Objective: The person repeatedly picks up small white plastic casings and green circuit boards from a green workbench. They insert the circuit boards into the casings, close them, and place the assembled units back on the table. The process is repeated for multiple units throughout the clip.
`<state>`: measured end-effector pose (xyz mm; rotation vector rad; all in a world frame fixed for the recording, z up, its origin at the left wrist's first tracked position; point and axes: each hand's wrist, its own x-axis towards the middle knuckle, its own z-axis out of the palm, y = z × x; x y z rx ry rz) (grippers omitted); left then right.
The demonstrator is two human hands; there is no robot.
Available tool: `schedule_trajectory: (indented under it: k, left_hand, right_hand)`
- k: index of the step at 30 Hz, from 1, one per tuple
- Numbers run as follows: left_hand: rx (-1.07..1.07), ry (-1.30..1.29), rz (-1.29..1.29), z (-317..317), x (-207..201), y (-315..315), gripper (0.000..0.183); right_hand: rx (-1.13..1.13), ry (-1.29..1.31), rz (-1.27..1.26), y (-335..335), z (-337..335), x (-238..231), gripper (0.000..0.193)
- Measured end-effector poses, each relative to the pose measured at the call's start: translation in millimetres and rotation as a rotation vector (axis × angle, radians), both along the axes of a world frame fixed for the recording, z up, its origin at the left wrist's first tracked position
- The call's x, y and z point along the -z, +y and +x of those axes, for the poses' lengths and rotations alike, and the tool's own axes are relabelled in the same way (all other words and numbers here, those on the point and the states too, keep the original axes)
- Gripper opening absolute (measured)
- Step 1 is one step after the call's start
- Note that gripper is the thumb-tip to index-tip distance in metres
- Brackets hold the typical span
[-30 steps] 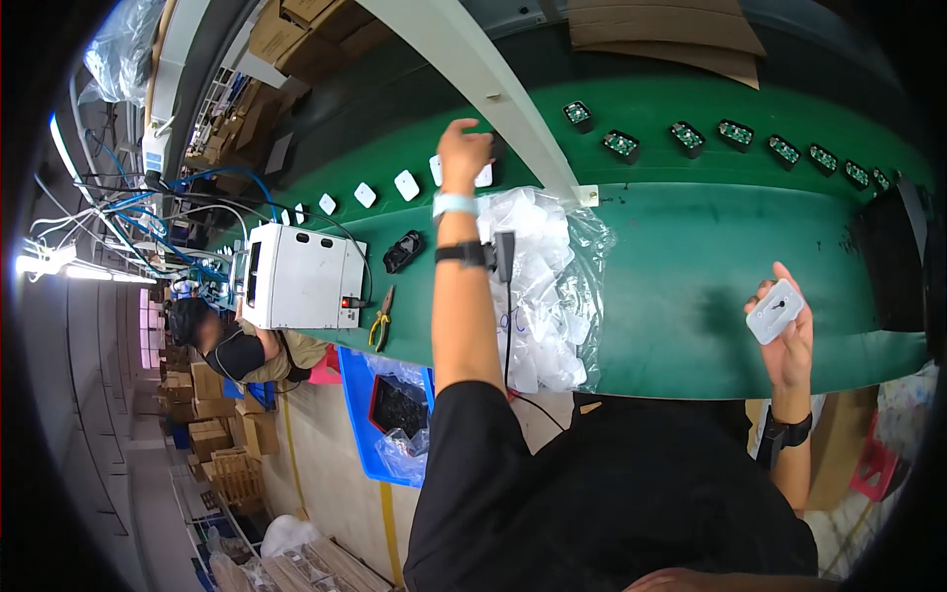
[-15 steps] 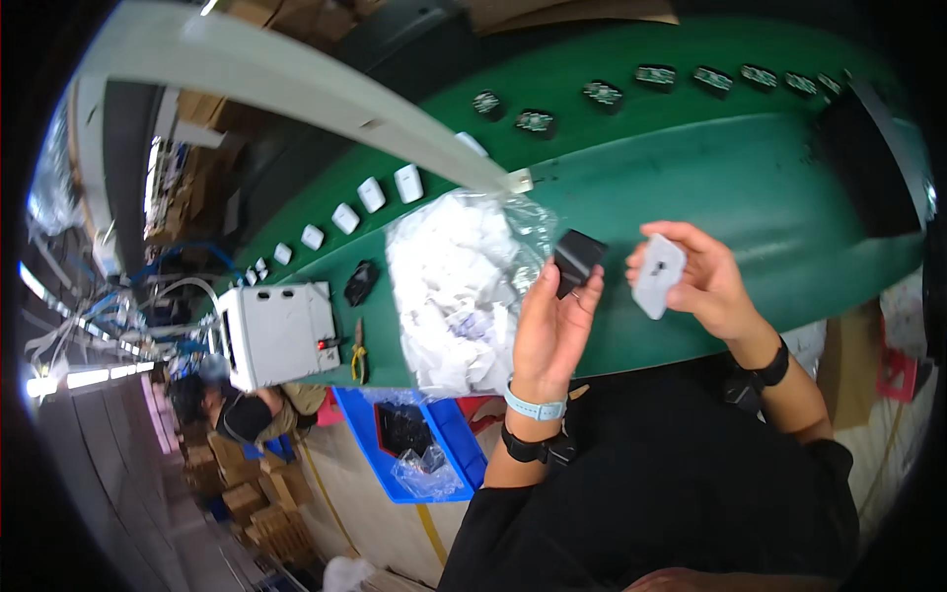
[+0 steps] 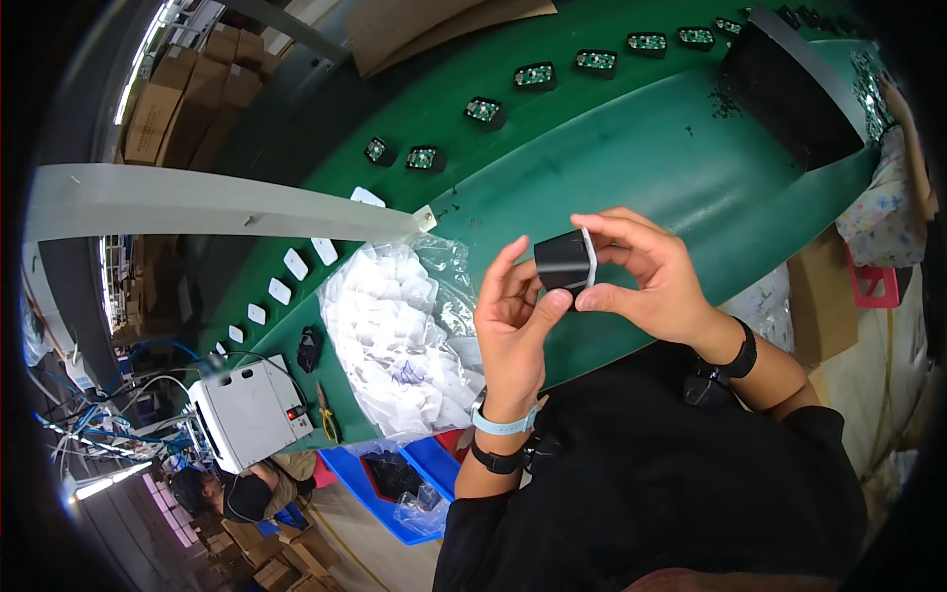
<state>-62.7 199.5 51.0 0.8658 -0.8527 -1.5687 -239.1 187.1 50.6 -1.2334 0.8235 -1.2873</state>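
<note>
My left hand point(image 3: 518, 316) grips a black plastic housing point(image 3: 562, 263), its thumb underneath and its fingers behind. Against the housing's right side stands a white plastic cover point(image 3: 590, 259), seen nearly edge-on. My right hand point(image 3: 646, 271) pinches that cover between thumb and fingers. The two parts touch; whether they are fastened together I cannot tell. Both hands are above the green work surface point(image 3: 631, 168). Left of them lies a clear plastic bag point(image 3: 395, 335) full of white pieces.
Black housings with green circuit boards point(image 3: 535, 76) form a row on the far green belt, and white covers point(image 3: 296, 263) continue it leftward. A grey metal bar point(image 3: 227, 202) crosses at left. Pliers point(image 3: 327, 414), a white machine box point(image 3: 252, 409) and a black bin point(image 3: 789, 89) stand around.
My right hand has brought the white cover leftward against the black housing. The cover has turned from face-on to edge-on. The whole view has shifted and rotated.
</note>
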Motion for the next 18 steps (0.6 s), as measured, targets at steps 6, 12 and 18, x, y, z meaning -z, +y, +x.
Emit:
schedule_trajectory:
  k: [6,12,18]
  left_hand:
    - [-0.061,-0.057,0.013,1.0,0.0,6.4,0.062]
    - [-0.042,-0.128,-0.007,6.0,15.5,8.4,0.06]
    - [0.016,0.089,0.212,-6.0,19.3,-4.8,0.045]
  right_hand:
    - [-0.027,0.088,-0.064,-3.9,1.3,1.1,0.065]
    - [0.012,0.19,-0.108,-4.5,-0.1,0.3,0.064]
    - [0.225,0.632,-0.342,-9.6,9.8,14.0,0.055]
